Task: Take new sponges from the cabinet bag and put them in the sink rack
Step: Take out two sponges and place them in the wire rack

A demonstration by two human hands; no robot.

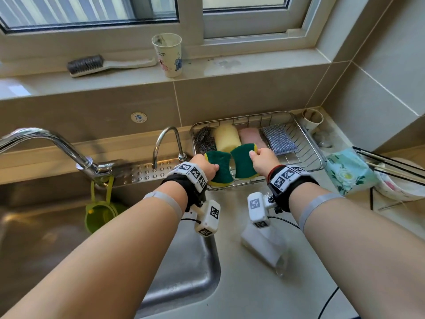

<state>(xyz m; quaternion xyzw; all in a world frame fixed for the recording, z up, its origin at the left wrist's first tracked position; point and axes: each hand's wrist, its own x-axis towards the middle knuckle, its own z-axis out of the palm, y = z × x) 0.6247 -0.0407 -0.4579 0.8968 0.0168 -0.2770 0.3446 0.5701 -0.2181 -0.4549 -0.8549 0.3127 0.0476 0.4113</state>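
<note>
My left hand [203,166] grips a green-and-yellow sponge [219,168] by its left side, held over the front left of the wire sink rack [315,155]. My right hand [264,161] grips a second green-and-yellow sponge [242,161] by its right edge, just right of the first. Both sponges stand tilted on edge, green faces toward me, their lower ends at the rack's front rail. Behind them in the rack lie a steel wool ball [204,140], a yellow sponge [226,138], a pink sponge [250,137] and a silvery-blue scrub pad [279,140].
The steel sink [46,238] is at the left with two taps [166,143] and a hanging green cup [101,215]. A clear plastic bag [266,247] lies on the counter. A floral pack [349,171] sits right of the rack. A brush [89,64] and paper cup [167,55] stand on the sill.
</note>
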